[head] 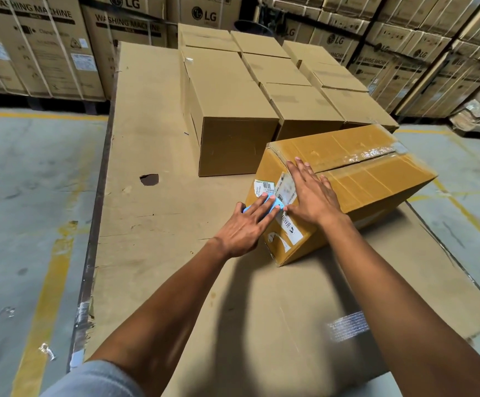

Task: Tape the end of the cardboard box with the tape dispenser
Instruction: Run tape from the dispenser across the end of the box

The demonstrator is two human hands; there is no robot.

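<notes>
A brown cardboard box (pixel 376 173) lies at an angle on a cardboard-covered platform, its near end facing me with white labels and a barcode on it. Clear tape runs along its top seam. My left hand (pixel 247 224) presses a light-blue tape dispenser (pixel 276 206) against the near end of the box; only a small part of the dispenser shows under my fingers. My right hand (pixel 313 196) lies flat with fingers spread over the top front edge of the box, right next to the dispenser.
The platform (pixel 153 133) is covered in flat cardboard with a dark hole (pixel 149 179) in it. Several closed plain boxes (pixel 233 110) stand in rows behind the taped box. Stacked appliance cartons (pixel 32 44) line the back. Concrete floor with yellow lines lies on both sides.
</notes>
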